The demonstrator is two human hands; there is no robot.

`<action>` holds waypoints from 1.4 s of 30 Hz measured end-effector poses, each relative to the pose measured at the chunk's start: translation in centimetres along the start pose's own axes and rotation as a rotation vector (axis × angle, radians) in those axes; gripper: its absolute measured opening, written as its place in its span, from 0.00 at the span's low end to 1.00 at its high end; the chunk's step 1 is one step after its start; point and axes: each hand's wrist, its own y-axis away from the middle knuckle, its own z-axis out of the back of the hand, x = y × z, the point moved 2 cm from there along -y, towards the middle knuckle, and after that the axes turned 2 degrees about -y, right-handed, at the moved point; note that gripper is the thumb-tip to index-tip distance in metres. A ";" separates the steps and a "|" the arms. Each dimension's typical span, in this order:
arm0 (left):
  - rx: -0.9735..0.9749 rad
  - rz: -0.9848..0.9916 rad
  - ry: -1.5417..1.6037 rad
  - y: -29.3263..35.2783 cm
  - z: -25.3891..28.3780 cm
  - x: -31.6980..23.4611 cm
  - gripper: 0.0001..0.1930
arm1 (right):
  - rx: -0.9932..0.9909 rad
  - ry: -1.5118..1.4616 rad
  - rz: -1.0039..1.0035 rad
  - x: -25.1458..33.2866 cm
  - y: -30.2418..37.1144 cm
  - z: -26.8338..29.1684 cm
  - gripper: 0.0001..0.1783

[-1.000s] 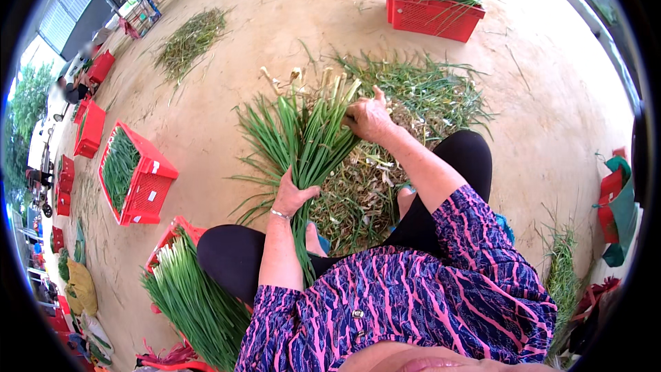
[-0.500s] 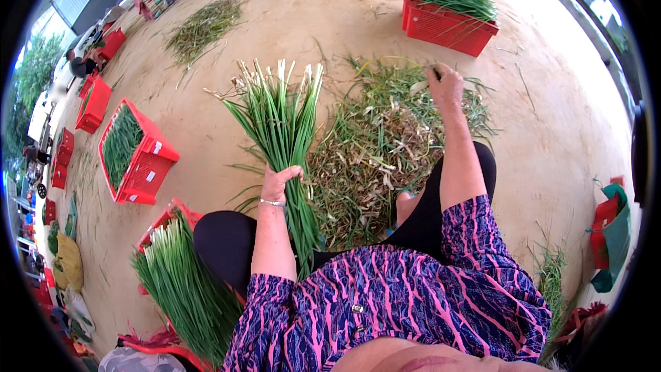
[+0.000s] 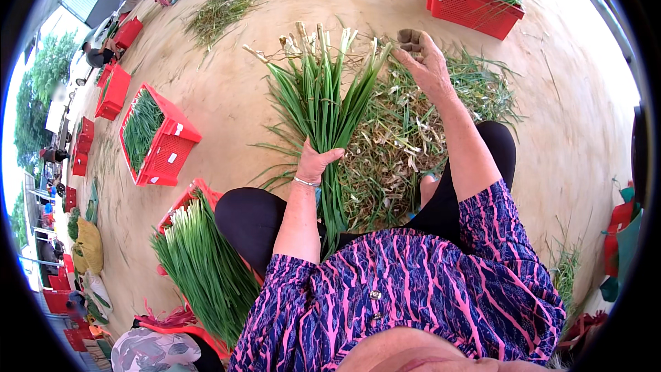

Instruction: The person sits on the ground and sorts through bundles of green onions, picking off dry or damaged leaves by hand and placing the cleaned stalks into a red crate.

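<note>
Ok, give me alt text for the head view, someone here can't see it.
A seated person's left hand grips a bunch of green onions upright, while the right hand reaches to its root ends. Trimmings lie on the ground, red crates of onions around.

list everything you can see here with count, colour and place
bunch of green onions: one, green with pale root ends up, centre, gripped by left hand
trimmings pile: one, dry green and straw, on the ground ahead of the knees
red crates: several, holding greens, at left, lower left and top right
sandy ground: tan, all around
loose greens heap: one, green, top left
left hand: closed round the bunch
right hand: beside the root ends, fingers curled, contents unclear
</note>
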 end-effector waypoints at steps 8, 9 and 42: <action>0.185 -0.057 -0.382 0.5 -1.0 0.2 0.34 | 0.590 0.434 -0.190 -2.3 0.2 1.3 0.22; 0.197 -0.012 -0.320 0.4 -1.0 0.4 0.34 | 0.587 0.323 -0.226 -2.8 0.1 1.8 0.19; 0.344 0.305 -0.026 1.3 -0.8 0.5 0.29 | 0.404 0.076 -0.523 -4.6 2.0 -1.6 0.16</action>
